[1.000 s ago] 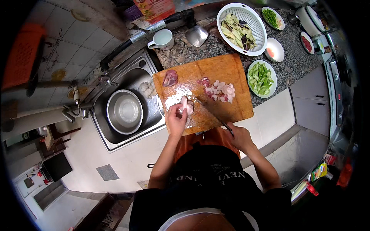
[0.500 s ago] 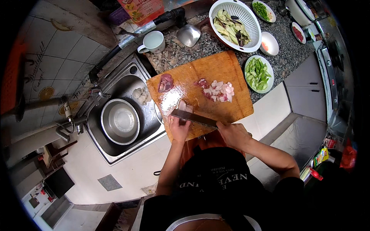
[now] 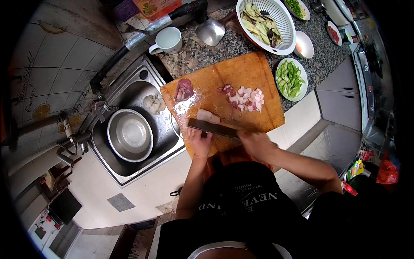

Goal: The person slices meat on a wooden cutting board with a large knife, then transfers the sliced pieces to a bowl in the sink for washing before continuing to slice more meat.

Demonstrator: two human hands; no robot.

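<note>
A wooden cutting board (image 3: 254, 77) lies on the counter. My right hand (image 3: 258, 146) grips the handle of a broad dark kitchen knife (image 3: 214, 128), its blade reaching left across the near part of the board. Just on the near side of the blade, my left hand (image 3: 200, 141) has curled fingers pressed on a piece of meat, mostly hidden by the knife and fingers. A pale, flat slice of meat (image 3: 208, 116) rests just beyond the blade. Diced pink and white meat (image 3: 247, 99) is heaped at the board's right, and a dark red chunk of meat (image 3: 184, 90) sits at the far left.
Left of the board is a steel sink (image 3: 170, 146) with a metal basin (image 3: 130, 134) and a pale lump (image 3: 153, 104). Beyond stand a mug (image 3: 168, 40), a ladle (image 3: 210, 32) and a white colander (image 3: 290, 36) of sliced eggplant. A plate of sliced green peppers (image 3: 290, 80) touches the right side.
The pale slice beyond the blade now lies flatter and shows more. My right hand and the knife have shifted slightly left and are a little blurred; the whole view has also moved slightly.
</note>
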